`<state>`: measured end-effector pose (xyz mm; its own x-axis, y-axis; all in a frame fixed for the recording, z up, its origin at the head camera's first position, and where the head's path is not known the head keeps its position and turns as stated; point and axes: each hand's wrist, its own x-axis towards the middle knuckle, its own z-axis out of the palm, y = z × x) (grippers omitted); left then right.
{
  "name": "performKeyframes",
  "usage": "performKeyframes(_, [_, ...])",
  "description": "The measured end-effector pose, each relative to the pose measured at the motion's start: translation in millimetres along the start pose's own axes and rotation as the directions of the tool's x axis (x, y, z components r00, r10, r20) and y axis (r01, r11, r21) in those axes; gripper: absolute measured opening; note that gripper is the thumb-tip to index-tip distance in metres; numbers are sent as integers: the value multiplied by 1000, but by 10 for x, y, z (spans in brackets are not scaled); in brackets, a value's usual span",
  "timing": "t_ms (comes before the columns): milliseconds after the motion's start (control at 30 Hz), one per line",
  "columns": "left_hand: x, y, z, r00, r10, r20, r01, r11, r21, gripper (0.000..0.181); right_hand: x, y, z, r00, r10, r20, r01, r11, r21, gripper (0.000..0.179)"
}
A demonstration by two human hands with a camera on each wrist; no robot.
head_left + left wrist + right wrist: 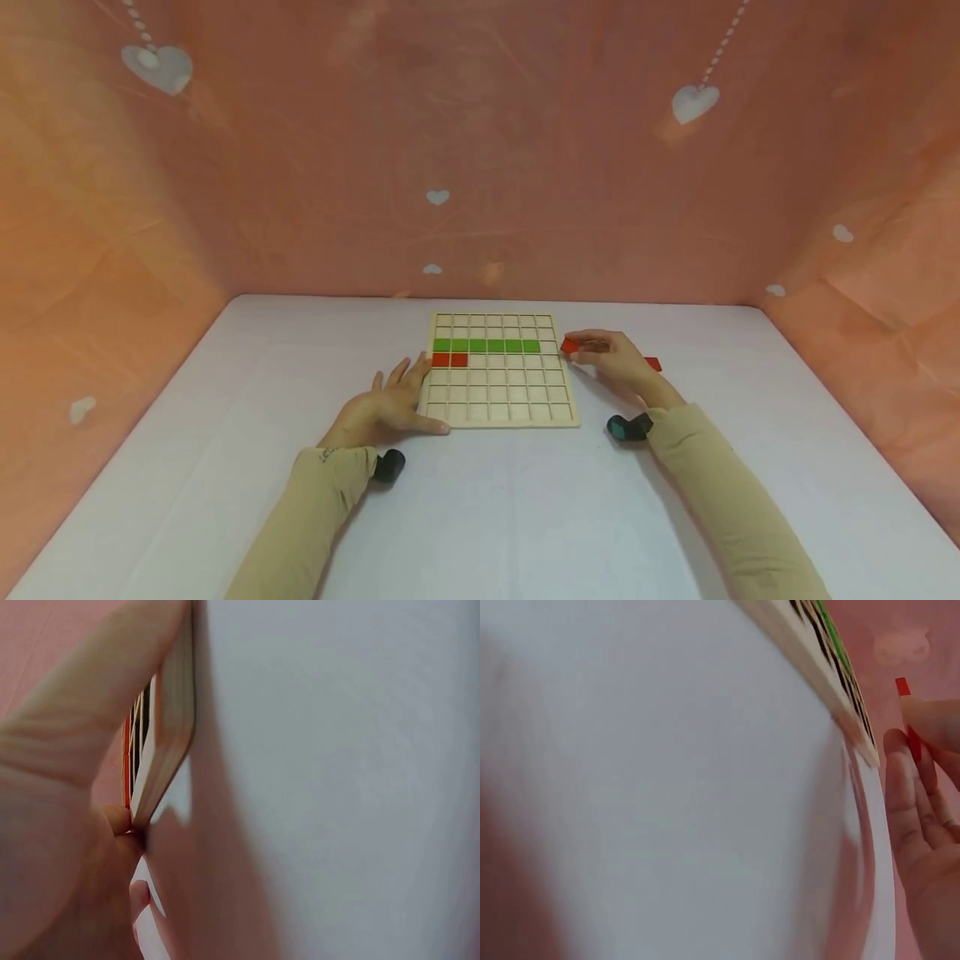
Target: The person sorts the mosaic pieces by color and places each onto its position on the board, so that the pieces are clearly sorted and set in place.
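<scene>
A wooden grid board (517, 411) lies on the table, with a row of several green tiles (477, 345) and two red tiles (450, 360) at the left of the row in front. My left hand (386, 407) spreads around the board's near left corner. Its thumb lies along the front edge, and the fingertips reach the left side. Beyond the board's right edge, my right hand (611, 354) pinches a red tile (569, 346) between thumb and fingers. The right wrist view shows this thin red tile (902, 687) edge-on, apart from the board.
More red (654, 364) shows on the table just behind the right wrist, partly hidden by it. A white cloth covers the table (502, 517). Pink fabric (480, 150) with heart prints hangs at the back and sides. Each wrist carries a small black camera (389, 467).
</scene>
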<state>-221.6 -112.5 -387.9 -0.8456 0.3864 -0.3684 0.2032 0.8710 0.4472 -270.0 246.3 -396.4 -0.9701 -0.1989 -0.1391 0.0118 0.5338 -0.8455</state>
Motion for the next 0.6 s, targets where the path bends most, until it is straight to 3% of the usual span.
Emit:
performKeyframes(367, [6,-16,8,1000,5,-5,-5,1000,-9,115,12,-132,106,997,-77,15,76,996,45,46])
performKeyframes(600, [2,4,-1,1000,0,1,0,1000,-13,115,46,-181,196,997,-76,13,74,994,78,42])
